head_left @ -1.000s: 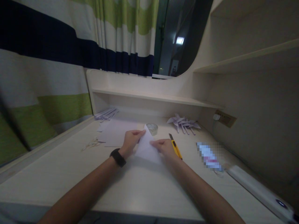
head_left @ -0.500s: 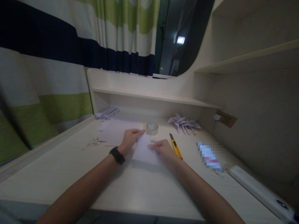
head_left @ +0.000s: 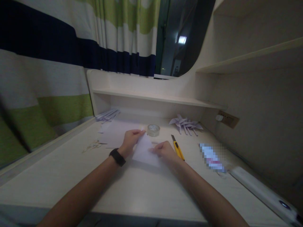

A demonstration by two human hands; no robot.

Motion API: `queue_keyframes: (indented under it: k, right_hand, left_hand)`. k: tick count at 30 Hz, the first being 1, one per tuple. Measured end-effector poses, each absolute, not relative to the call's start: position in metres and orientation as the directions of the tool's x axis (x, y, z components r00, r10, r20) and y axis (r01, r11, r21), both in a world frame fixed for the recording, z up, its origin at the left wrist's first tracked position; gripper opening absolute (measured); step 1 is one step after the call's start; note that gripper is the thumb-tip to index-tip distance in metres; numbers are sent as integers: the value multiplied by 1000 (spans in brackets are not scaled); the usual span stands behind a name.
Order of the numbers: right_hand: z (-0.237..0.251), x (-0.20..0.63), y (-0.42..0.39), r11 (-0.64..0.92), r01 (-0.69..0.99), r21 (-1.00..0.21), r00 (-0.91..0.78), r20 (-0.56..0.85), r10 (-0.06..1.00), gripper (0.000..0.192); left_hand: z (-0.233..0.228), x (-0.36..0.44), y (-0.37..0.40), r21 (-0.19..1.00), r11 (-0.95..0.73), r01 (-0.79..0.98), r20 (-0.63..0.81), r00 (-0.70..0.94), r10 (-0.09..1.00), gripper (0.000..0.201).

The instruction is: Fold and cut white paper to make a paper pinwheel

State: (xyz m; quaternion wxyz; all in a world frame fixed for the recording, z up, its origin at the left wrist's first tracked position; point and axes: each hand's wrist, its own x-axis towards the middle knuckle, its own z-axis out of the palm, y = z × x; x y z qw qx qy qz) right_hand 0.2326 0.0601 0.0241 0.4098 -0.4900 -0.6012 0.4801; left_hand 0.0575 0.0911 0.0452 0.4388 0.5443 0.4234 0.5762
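Head view: thin, limp folded paper sheet pinched at top corner by left hand, right hand pressing right edge onto desk.

Tape roll behind paper

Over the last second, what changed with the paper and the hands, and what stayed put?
The paper, raised a second ago so its tip hid part of the tape roll, has come down toward the desk; the roll now shows whole. The left hand still pinches the top corner and the right hand still holds the right edge. Knife, folded pieces and sheets stayed put.
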Motion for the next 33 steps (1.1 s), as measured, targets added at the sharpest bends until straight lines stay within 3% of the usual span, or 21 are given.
queue_keyframes:
  k: [7, 15, 26, 33]
  right_hand:
    - [22, 234, 63, 46, 145, -988, -159, 23, 987, 36]
    - [16, 238, 67, -17, 165, -986, -237, -57, 970, 36]
    - [28, 237, 62, -54, 300, -952, -289, -144, 946, 31]
    - [24, 238, 62, -18, 315, -949, -319, -123, 940, 30]
  left_hand:
    - [41, 59, 90, 988, -82, -132, 101, 146, 984, 37]
    - [45, 59, 87, 993, -106, -58, 108, 29, 994, 31]
    - [44, 52, 93, 982, -187, -2, 187, -7, 982, 31]
    - [50, 50, 91, 986, -165, -3, 165, -12, 986, 30]
